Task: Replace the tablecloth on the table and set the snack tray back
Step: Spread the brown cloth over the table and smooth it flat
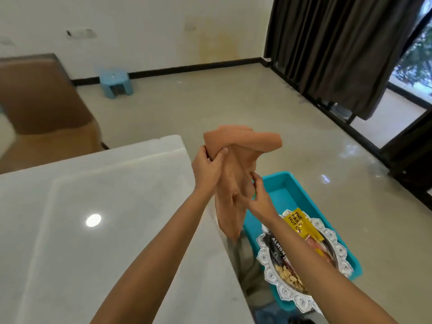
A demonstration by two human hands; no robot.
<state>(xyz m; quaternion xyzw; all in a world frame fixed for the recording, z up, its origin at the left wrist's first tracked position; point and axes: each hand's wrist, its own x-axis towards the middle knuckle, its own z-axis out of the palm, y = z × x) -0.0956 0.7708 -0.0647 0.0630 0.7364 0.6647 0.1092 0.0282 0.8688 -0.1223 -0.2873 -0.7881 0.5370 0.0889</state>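
Left hand [208,169] grips the bunched cloth [243,141] high, right hand [256,195] pinches a lower fold, likely to shake it open over table [117,195]; tray [265,263] sits in bin [289,190].

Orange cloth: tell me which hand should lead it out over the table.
Probably the left. The left hand grips the orange cloth near its top, beside the white table; the right hand only pinches lower folds, off the table over the teal bin.
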